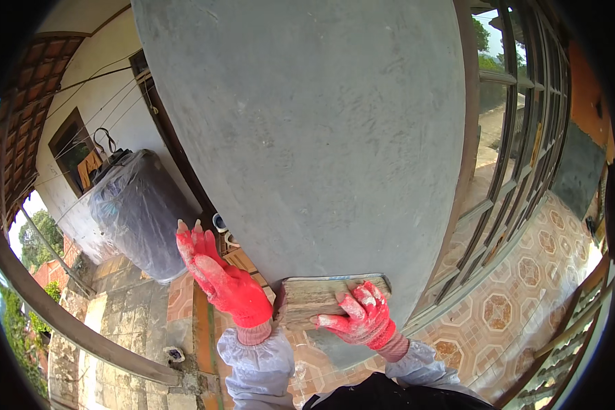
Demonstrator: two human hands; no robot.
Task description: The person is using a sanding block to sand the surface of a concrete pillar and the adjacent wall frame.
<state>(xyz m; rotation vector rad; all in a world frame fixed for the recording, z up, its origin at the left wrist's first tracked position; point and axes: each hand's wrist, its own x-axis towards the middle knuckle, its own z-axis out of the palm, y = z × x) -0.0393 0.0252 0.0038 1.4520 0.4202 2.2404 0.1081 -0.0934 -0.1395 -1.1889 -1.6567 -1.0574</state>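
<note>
A smooth grey plastered wall [307, 133] stands directly in front of me. My right hand [364, 318], in a dusty red knit glove with the fingertips bare, grips a worn wooden block [307, 302] at the foot of the view. The block's far edge, with a pale strip bearing writing, lies against or very close to the wall. My left hand [225, 282], in a matching red glove, is raised at the wall's left edge with its fingers extended and nothing in it.
A large container wrapped in clear plastic [143, 215] stands at left beneath thin lines. Framed window panes [497, 154] adjoin the wall at right. Patterned floor tiles [497, 307] lie below, and a curved railing [82, 338] crosses the lower left.
</note>
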